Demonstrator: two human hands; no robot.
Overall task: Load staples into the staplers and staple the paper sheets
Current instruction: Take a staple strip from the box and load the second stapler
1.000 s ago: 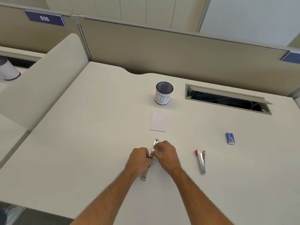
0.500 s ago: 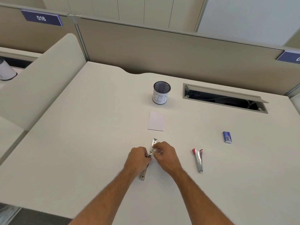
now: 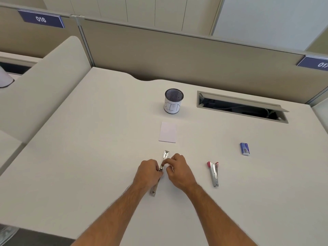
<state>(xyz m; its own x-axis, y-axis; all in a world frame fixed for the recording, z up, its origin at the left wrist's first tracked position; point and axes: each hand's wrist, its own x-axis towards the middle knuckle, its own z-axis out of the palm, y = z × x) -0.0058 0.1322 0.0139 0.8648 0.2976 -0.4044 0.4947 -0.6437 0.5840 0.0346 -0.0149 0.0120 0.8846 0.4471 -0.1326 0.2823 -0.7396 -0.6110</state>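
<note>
Both hands work on the opened silver stapler (image 3: 164, 161), which lies flat near the front middle of the desk (image 3: 88, 157). The left hand (image 3: 148, 174) pinches its middle to steady it, and the right hand (image 3: 179, 170) pinches at the channel, though no staple strip is discernible. Any staples should probably seat straight before closing; the staple box (image 3: 245, 149) lies well to the right
</note>
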